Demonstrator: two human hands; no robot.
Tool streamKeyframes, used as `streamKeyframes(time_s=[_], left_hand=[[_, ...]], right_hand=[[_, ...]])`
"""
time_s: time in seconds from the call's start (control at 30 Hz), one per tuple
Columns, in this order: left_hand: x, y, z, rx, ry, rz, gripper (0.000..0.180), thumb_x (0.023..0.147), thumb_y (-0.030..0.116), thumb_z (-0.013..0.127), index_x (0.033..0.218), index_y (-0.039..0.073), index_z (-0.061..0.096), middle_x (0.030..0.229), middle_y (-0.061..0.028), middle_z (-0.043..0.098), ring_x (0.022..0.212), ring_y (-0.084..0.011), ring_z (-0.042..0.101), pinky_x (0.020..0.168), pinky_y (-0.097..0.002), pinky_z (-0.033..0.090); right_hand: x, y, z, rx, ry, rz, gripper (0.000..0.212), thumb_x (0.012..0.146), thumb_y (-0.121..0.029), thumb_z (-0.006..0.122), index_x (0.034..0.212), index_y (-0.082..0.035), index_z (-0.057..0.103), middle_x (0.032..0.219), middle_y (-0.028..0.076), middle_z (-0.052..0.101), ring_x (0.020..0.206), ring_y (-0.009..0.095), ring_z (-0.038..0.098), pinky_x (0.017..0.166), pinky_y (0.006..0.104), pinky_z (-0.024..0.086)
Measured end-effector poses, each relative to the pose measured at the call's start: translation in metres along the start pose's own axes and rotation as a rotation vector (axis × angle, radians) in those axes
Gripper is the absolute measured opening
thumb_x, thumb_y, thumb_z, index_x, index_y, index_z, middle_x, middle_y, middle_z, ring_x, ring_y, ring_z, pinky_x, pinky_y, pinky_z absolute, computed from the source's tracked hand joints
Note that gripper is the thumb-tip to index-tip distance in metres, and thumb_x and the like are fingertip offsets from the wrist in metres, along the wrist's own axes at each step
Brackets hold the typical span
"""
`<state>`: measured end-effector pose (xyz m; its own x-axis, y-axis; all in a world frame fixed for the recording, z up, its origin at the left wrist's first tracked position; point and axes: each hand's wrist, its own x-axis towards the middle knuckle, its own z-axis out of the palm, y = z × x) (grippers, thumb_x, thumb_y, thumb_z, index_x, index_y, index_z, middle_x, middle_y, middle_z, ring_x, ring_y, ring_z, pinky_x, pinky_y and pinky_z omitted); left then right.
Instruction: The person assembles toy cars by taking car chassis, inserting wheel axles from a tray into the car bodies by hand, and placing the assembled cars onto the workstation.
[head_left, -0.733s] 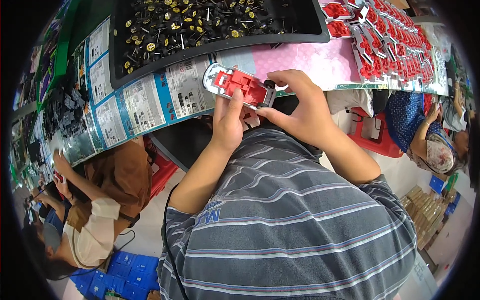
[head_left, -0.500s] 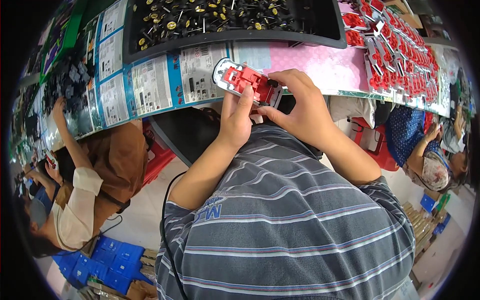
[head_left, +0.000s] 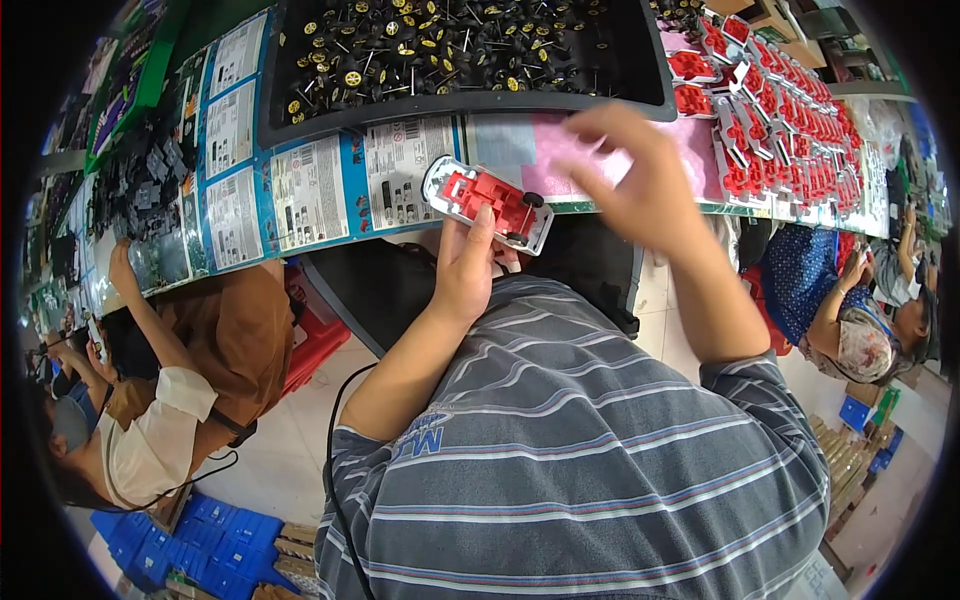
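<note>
My left hand (head_left: pixel 467 268) grips a toy car (head_left: pixel 487 203), thumb on top, just above the table's near edge. The car lies underside up, showing a red chassis inside a white body. Two black wheels (head_left: pixel 533 200) sit at its right end, and no wheels show at its left end. My right hand (head_left: pixel 630 165) is apart from the car, off to its right and near the front rim of the black tray (head_left: pixel 440 102). Its fingers are spread and smeared by motion, with nothing visible in them. Wheel axles (head_left: pixel 420 45) with black wheels and yellow hubs fill the tray.
Several rows of red-and-white car bodies (head_left: pixel 780 120) stand on the table at the right, beside pink sheeting (head_left: pixel 690 150). Printed sheets (head_left: pixel 310 185) cover the table at the left, near dark grey parts (head_left: pixel 150 180). Co-workers (head_left: pixel 160 420) sit on both sides.
My right hand has let go of the car's wheel end and moved up and right, toward the tray. The left hand still holds the car, slightly lower in view.
</note>
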<state>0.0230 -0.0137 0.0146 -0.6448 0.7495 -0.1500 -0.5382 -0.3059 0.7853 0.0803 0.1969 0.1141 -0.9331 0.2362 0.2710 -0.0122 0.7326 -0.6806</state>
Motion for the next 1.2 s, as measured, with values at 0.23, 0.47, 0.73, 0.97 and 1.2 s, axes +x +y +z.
streamKeyframes(time_s=[0.23, 0.47, 0.73, 0.97, 1.2], left_hand=[[0.002, 0.001, 0.012, 0.022, 0.062, 0.025, 0.044, 0.105, 0.040, 0.048, 0.132, 0.005, 0.045, 0.100, -0.0064, 0.065, 0.071, -0.0085, 0.061, 0.055, -0.0206, 0.048], [-0.003, 0.000, 0.005, 0.039, 0.086, 0.020, 0.044, 0.105, 0.041, 0.049, 0.130, 0.005, 0.046, 0.101, -0.0068, 0.065, 0.073, -0.0086, 0.061, 0.058, -0.0204, 0.049], [0.004, 0.000, -0.002, -0.010, 0.080, 0.026, 0.043, 0.106, 0.036, 0.048, 0.136, 0.006, 0.039, 0.104, -0.0084, 0.064, 0.074, -0.0089, 0.062, 0.055, -0.0210, 0.050], [0.009, -0.006, 0.003, 0.026, 0.050, 0.045, 0.048, 0.107, 0.030, 0.045, 0.146, 0.004, 0.031, 0.129, -0.0135, 0.054, 0.110, -0.0207, 0.061, 0.093, -0.0351, 0.052], [0.005, -0.010, -0.001, 0.069, 0.051, 0.037, 0.054, 0.107, 0.033, 0.045, 0.150, 0.006, 0.027, 0.130, -0.0162, 0.054, 0.106, -0.0228, 0.065, 0.086, -0.0355, 0.057]], right_hand=[[0.103, 0.097, -0.028, -0.567, -0.212, 0.040, 0.031, 0.079, -0.007, 0.074, 0.109, -0.003, 0.068, 0.103, 0.019, 0.068, 0.095, 0.036, 0.067, 0.082, 0.0410, 0.054], [0.119, 0.121, -0.013, -0.666, -0.378, 0.146, 0.024, 0.078, -0.007, 0.070, 0.102, -0.004, 0.070, 0.100, 0.022, 0.069, 0.094, 0.039, 0.066, 0.083, 0.0432, 0.052], [0.040, 0.033, -0.013, 0.482, -0.057, 0.190, 0.017, 0.092, 0.004, 0.059, 0.107, 0.002, 0.066, 0.108, 0.006, 0.064, 0.096, 0.015, 0.064, 0.087, 0.0286, 0.052], [-0.033, -0.020, 0.039, 0.405, -0.143, 0.253, 0.071, 0.072, 0.004, 0.082, 0.135, 0.004, 0.051, 0.131, 0.013, 0.047, 0.112, 0.022, 0.056, 0.097, 0.0351, 0.053], [-0.036, -0.019, 0.050, 0.121, -0.143, 0.106, 0.065, 0.074, -0.001, 0.081, 0.133, 0.003, 0.053, 0.130, 0.017, 0.051, 0.109, 0.027, 0.059, 0.095, 0.0349, 0.052]])
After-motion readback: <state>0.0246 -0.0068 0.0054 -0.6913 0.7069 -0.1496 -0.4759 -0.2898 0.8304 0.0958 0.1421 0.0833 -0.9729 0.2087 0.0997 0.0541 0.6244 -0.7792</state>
